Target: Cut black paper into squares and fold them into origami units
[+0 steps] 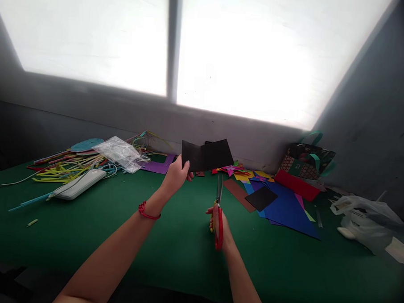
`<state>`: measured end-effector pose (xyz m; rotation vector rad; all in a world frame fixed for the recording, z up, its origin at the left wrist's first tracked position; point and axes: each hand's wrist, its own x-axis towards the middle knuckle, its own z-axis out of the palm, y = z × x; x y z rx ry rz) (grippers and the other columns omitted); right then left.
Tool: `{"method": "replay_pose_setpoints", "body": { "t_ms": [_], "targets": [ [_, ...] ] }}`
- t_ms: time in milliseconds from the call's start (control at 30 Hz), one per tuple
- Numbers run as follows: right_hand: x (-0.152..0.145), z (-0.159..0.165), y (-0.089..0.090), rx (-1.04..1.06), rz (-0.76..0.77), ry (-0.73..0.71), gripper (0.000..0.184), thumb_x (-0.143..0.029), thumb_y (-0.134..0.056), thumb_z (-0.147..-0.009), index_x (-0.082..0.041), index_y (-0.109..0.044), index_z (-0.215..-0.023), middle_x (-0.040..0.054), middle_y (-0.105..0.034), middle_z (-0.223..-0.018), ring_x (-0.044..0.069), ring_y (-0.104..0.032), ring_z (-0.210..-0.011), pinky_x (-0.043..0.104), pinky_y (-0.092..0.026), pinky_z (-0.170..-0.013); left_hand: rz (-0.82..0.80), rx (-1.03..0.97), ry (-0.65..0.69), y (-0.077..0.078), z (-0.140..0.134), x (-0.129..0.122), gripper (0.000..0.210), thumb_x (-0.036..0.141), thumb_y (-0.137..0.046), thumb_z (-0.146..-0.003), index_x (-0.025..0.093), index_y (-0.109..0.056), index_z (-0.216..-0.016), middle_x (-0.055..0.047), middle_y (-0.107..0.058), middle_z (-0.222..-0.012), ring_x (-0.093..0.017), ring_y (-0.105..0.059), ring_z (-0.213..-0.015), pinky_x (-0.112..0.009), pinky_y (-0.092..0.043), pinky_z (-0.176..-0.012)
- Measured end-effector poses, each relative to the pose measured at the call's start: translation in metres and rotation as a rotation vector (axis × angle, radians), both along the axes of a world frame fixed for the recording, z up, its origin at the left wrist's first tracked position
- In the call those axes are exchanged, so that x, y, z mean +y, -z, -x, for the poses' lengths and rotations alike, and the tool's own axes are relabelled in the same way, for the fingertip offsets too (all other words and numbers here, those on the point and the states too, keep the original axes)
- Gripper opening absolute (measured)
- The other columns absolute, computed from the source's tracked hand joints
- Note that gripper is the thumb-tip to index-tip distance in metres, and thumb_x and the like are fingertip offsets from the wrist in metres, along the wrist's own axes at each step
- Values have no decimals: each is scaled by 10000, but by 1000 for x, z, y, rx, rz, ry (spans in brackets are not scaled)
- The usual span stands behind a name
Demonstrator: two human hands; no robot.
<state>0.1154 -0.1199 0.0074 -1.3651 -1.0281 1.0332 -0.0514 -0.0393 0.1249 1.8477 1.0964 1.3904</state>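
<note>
Between the thumb and fingers of my left hand (177, 173) is a sheet of black paper (210, 156), raised above the table and creased near its middle. A red cord bracelet circles that wrist. My right hand (221, 221) grips a pair of scissors (218, 206) with red and yellow handles, blades pointing away from me. The scissor tips are just below the paper's lower edge, apart from it as far as I can see. A smaller black paper piece (261, 198) lies on the table to the right, over brown paper (239, 194) and blue sheets (288, 211).
Folded paper flowers (231, 169) sit at the back. On the left are a heap of coloured strips (65, 167), a clear plastic bag (118, 151) and a white power strip (77, 185). A patterned gift bag (307, 159) and a white plastic bag (366, 221) stand right on the green table (144, 256).
</note>
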Motion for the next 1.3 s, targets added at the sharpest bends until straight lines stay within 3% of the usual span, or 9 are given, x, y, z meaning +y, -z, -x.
{"method": "replay_pose_setpoints", "body": {
  "t_ms": [100,367,633,1300],
  "targets": [
    [-3,0,-4,2,31,-132,496,-648,-380,-727,-186,-556,-700,28,-548,-659,110,-464,-483,234,-408,-435,-18,51,-1,-5,-7,-4,339,350,-334,-845,136,-452,-1080,-12,-584,-552,-141,-549,-431,-248,-447,-463],
    [5,3,0,3,67,-67,503,-668,-373,-714,-188,-513,-660,18,-511,-621,104,-435,-446,229,-387,-396,5,191,78,-3,-22,-18,331,315,-329,-845,141,-443,-1102,12,-572,-522,-123,-533,-412,-230,-427,-455],
    [8,1,7,18,84,-93,493,-654,-388,-718,-181,-499,-636,12,-481,-591,99,-435,-435,221,-398,-384,58,180,154,5,-26,-20,303,330,-324,-847,131,-461,-1030,-1,-574,-532,-117,-532,-412,-226,-425,-446],
    [5,3,0,85,172,-71,487,-657,-437,-686,-177,-490,-626,-9,-445,-555,87,-417,-426,209,-390,-375,58,203,157,10,-21,-24,271,318,-310,-849,146,-464,-991,11,-566,-525,-104,-506,-393,-226,-412,-447]
  ]
}}
